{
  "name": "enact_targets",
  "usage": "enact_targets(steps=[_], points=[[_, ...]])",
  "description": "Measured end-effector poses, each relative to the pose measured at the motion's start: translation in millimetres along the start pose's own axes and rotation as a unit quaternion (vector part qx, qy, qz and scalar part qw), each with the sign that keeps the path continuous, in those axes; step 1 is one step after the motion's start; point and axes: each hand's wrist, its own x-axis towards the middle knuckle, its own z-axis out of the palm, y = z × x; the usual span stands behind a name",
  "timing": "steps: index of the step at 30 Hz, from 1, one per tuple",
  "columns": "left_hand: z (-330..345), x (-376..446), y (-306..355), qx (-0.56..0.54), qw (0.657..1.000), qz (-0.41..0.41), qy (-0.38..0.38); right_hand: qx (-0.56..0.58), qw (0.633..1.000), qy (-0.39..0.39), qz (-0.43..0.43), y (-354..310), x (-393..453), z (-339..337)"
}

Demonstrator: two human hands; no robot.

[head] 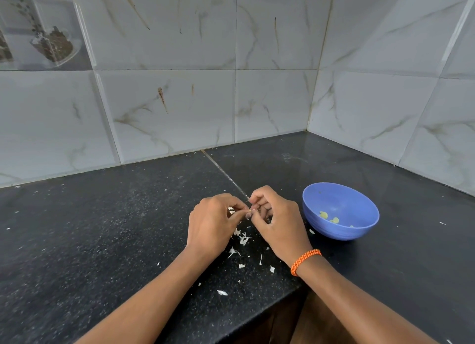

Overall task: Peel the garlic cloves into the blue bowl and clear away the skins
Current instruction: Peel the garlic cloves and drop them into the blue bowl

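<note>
From the head view, both hands meet just above the black worktop (102, 241), a little left of the blue bowl (359, 230). The left hand (213, 223) and right hand (280, 220) have their fingers curled inward and pinched together on something very small between them, most likely a garlic clove (250, 210), though only a speck of it shows and the rest is hidden by the fingertips. White skins (241, 238) lie scattered on the worktop beneath and in front of the hands, with a few more flakes nearer the front edge. A few pale peeled pieces (323, 214) rest in the bottom of the bowl, which stands close beside the right hand.

The step in hand appears to be stripping skin from one clove. To do it well, one hand should hold the clove steady while the other's nail catches a loose edge at the tip and pulls the skin off in strips. Keeping the work low over the existing litter would keep the flakes in one patch for easy sweeping later. The bare clove then has only a short way to travel rightward into the bowl, without carrying clinging skin along.
</note>
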Motion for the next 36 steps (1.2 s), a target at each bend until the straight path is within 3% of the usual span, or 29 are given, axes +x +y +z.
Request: enact_targets(steps=[8,13,17,23,28,36], points=[[0.7,1.7,-3.4,-0.124,0.991,-0.045,-0.028,0.094,0.994,0.035,0.030,-6.7,0.2,-1.9],[0.2,2.7,-2.8,-0.182,0.981,-0.058,-0.045,0.107,0.992,0.012,0.059,-4.0,-1.8,-2.2],[-1.9,3.3,-2.8,-0.190,0.980,-0.053,-0.040,0.054,0.997,-0.024,0.048,-1.2,-3.7,-1.7],[-1.6,3.5,-3.6,-0.211,0.974,-0.060,-0.059,0.020,0.999,0.014,-0.042,-3.0,-0.9,-3.8],[-4.0,2.8,2.8,-0.224,0.970,-0.058,-0.069,0.010,0.998,0.022,-0.066,-0.6,-1.5,-4.6],[-5.7,1.4,1.4,-0.263,0.960,-0.065,-0.073,0.117,0.991,0.040,0.055,-2.0,-1.1,-2.9]])
